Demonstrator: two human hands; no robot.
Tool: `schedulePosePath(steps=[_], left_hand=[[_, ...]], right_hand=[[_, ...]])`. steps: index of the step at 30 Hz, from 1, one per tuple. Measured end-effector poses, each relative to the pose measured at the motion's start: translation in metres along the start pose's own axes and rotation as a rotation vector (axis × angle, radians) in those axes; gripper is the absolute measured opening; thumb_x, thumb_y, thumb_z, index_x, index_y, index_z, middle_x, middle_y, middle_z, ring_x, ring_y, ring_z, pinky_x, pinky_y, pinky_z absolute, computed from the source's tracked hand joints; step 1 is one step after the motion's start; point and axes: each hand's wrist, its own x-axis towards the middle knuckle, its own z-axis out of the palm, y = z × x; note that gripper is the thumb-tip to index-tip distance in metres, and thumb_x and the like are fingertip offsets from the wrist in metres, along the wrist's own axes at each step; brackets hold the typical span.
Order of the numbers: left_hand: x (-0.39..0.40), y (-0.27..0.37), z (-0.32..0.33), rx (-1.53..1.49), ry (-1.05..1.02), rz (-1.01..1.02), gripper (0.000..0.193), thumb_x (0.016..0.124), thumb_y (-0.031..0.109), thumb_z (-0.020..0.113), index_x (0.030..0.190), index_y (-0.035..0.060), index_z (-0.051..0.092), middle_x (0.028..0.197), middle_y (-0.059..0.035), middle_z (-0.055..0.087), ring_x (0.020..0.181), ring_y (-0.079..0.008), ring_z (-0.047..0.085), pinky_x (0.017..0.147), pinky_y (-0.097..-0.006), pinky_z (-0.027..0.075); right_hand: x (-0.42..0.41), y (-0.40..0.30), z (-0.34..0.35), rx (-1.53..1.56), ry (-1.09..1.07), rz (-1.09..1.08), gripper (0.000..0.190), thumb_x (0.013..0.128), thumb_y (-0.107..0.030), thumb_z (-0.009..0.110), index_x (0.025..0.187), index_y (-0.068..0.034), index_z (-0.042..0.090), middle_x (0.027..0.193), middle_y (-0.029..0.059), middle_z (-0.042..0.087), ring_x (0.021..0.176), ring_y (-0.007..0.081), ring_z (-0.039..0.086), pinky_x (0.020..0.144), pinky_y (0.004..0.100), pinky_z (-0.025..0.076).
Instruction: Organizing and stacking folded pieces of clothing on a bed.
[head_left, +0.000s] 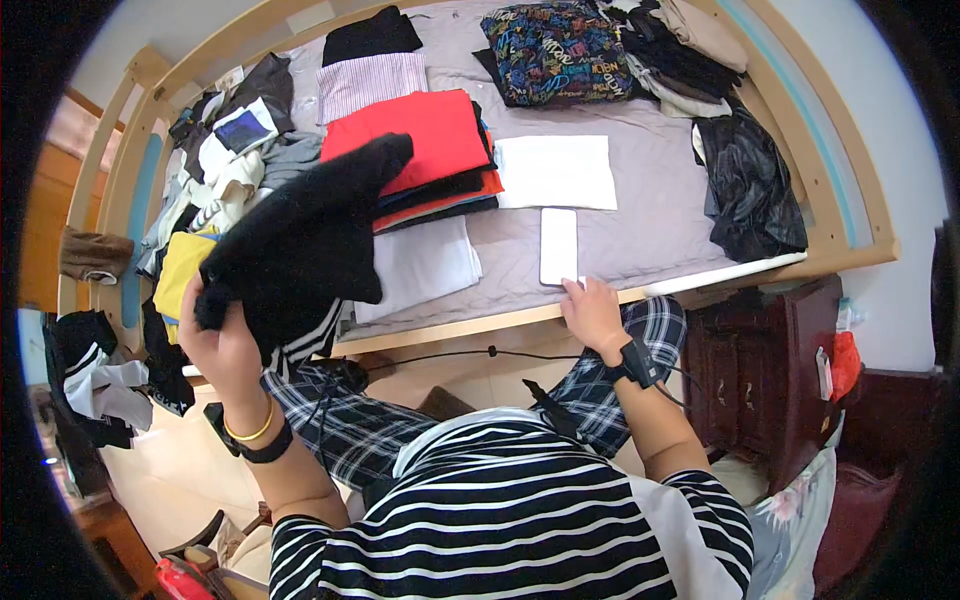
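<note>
My left hand (225, 349) grips a black garment (300, 232), which hangs over the left part of the bed, across a stack of folded clothes topped by a red one (420, 139). Beside the stack lies a folded white cloth (555, 172). A folded pale garment (424, 262) lies at the near side of the stack. My right hand (592, 311) is at the bed's near edge, its fingertips at the lower end of a white-faced smartphone (559, 246) on the sheet. Whether the fingers grip the phone is unclear.
Loose clothes (232, 165) are heaped at the left, with a yellow garment (180, 274) nearest. A patterned dark bundle (559, 56) and a black shiny garment (750, 187) lie farther right. A wooden rail (480, 324) borders the bed. A dark red cabinet (750, 382) stands at right.
</note>
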Motion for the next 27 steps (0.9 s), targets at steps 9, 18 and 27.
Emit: schedulePosePath(steps=[9,18,27], left_hand=[[-0.011,-0.028,0.010,-0.016,0.097,-0.153,0.026,0.081,-0.008,0.057,0.107,-0.0072,0.060,0.098,-0.0089,0.065,0.089,-0.0163,0.060,0.085,-0.0266,0.044],[-0.025,-0.019,0.003,-0.041,0.082,-0.176,0.028,0.081,-0.008,0.057,0.109,-0.0071,0.060,0.098,-0.0099,0.066,0.090,-0.0169,0.061,0.084,-0.0271,0.046],[-0.041,-0.015,-0.028,0.025,0.098,-0.116,0.034,0.078,-0.011,0.058,0.112,-0.0090,0.059,0.100,-0.0115,0.066,0.092,-0.0184,0.062,0.087,-0.0276,0.045]], right_hand=[[-0.002,-0.013,-0.004,-0.040,0.035,-0.042,0.041,0.085,-0.047,0.057,0.114,-0.020,0.065,0.098,0.0138,0.054,0.097,0.0318,0.051,0.083,0.0449,0.037],[0.004,-0.016,-0.007,0.034,0.012,0.039,0.041,0.087,-0.045,0.056,0.113,-0.015,0.066,0.097,0.0149,0.055,0.097,0.0320,0.052,0.082,0.0442,0.038],[0.028,-0.019,-0.007,0.136,0.134,0.276,0.066,0.073,-0.050,0.070,0.113,0.000,0.052,0.097,0.0206,0.059,0.089,0.0364,0.059,0.075,0.0458,0.048]])
